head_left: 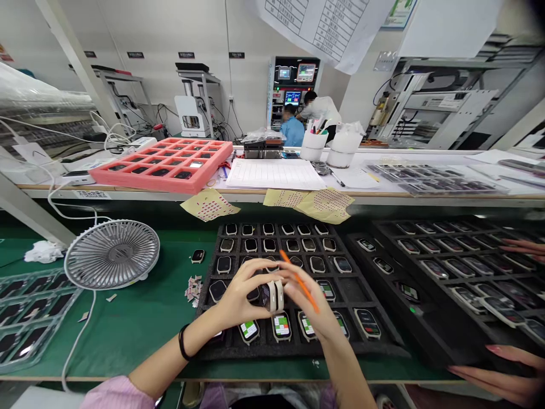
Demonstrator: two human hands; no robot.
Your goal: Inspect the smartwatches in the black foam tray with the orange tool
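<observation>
My left hand (242, 292) and my right hand (309, 304) meet over a black foam tray (374, 341) of smartwatch bodies. Between their fingertips they pinch two pale watch bodies (273, 295) held on edge. An orange stick (300, 281) is also clamped in my right hand and slants up to the left. The tray's front row holds several watches with lit green and red screens (281, 326). A black band circles my left wrist (183, 342).
A small white fan (112, 253) stands on the green mat to the left, with a loose watch (197, 255) and sticker scraps (193, 288) beside the tray. More black trays (451, 267) lie right, where another person's hands (506, 378) reach in. A pink tray (164, 165) sits on the shelf behind.
</observation>
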